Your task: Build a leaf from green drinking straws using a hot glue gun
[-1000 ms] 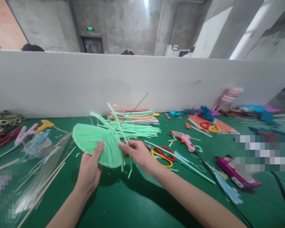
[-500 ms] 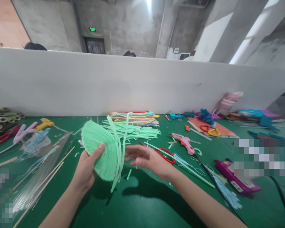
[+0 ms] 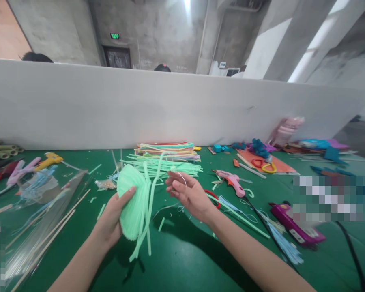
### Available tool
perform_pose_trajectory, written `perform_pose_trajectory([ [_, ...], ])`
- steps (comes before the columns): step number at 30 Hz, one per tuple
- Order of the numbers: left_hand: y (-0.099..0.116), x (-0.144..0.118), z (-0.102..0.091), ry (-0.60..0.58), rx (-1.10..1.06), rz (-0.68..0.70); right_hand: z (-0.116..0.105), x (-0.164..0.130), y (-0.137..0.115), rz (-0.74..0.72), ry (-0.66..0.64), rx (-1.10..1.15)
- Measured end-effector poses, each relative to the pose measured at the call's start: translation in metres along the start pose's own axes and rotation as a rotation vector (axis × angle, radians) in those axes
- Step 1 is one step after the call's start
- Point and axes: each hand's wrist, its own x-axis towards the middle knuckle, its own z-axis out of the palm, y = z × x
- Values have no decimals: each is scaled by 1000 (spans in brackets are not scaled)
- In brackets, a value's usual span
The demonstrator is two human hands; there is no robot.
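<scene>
Two hands over green table (image 3: 182, 259) | head view: left hand (image 3: 114, 219) clasps green fan (image 3: 133, 202) at near edge, thumb pressed on face, centre-left | right hand (image 3: 188, 194) just right, fingers curled, pinching thin thread (image 3: 170, 207) | fan judged light, soft, bendy; loose strips (image 3: 144, 239) dangle; hold by bound edge | scissors (image 3: 214, 196) right.

I can't see my left hand's (image 3: 114, 221) fingers; the green woven fan (image 3: 133, 202) covers them. Right of the purple glue gun (image 3: 295, 228), a pixelated block (image 3: 331, 198) hides the table. Left of it, my right hand (image 3: 187, 194) pinches something too thin to tell.
</scene>
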Motion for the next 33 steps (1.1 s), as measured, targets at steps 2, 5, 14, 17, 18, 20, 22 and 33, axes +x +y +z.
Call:
perform_pose_trajectory([
  [2, -3, -2, 4, -34, 19, 15, 10, 5, 6, -43, -14, -74],
  [5, -5, -5, 9, -80, 45, 65, 21, 10, 14, -79, -49, -169],
  [14, 3, -5, 1, -71, 151, 171, 15, 6, 21, 98, -187, -25],
  [17, 11, -6, -5, -32, 262, 248, 5, 9, 14, 227, -196, 104],
  [18, 13, -6, -7, -30, 300, 259, 2, 11, 11, 245, -191, 111],
  [20, 18, -7, -10, -54, 379, 263, -3, 13, 7, 248, -204, 39],
  [22, 22, -7, -11, -87, 476, 265, -5, 14, 5, 227, -276, -158],
  [33, 18, 2, -18, -81, 670, 211, -1, 4, 17, 207, -416, -590],
])
